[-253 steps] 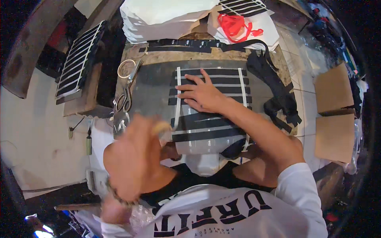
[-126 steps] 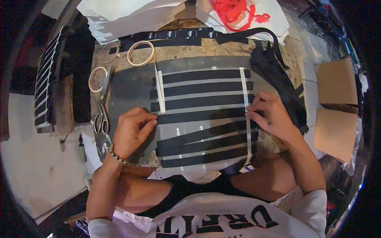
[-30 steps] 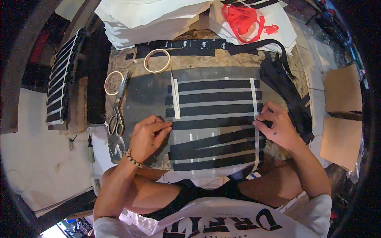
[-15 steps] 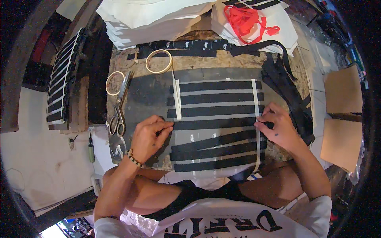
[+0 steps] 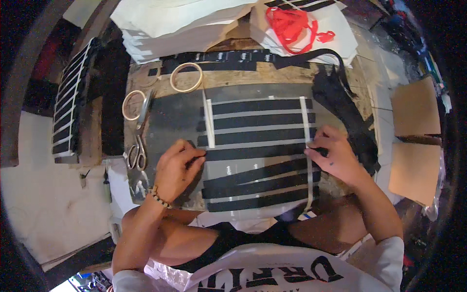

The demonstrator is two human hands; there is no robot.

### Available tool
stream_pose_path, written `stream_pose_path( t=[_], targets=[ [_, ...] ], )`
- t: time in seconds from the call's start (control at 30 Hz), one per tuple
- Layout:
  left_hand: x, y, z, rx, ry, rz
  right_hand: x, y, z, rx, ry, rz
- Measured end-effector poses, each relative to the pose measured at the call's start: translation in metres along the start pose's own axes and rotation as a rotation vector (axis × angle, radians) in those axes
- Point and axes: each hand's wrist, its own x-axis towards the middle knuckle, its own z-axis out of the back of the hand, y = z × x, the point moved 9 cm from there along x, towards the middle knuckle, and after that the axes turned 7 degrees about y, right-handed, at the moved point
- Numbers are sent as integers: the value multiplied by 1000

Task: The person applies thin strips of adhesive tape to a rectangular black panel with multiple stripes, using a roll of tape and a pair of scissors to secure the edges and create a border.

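Observation:
Several black fabric strips lie in rows across a grey board. Pinched between thumb and fingers of my left hand is the left end of one black strip in the middle of the rows. My right hand pinches that strip's right end, beside a white tape strip that runs down the right ends. A second white tape strip crosses the upper left ends and stops just above the held strip. Below it, one black strip slants up to the right.
Tape rolls and metal scissors lie left of the strips. Stacked white sheets, a red ribbon bundle and a black fabric pile sit behind and right. Cardboard stands at far right.
The whole view has shifted slightly left. Both hands keep their pinch on the ends of the middle black strip, which stays in about the same place among the rows.

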Motion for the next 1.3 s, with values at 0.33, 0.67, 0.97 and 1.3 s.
stream_pose_path(
  t=[0.33, 0.67, 0.97, 1.3],
  targets=[
    [-2, -4, -3, 30, -33, -51, 2, 4, 3, -3, 28, 28],
    [-3, -8, 1, 60, -45, -35, 7, 52, -23, -136, 38, 395],
    [-3, -1, -2, 25, -31, -38, 8, 68, -46, -319, 107, 398],
    [-1, -2, -2, 41, -20, -35, 8, 50, -37, -237, 78, 395]
  ],
)
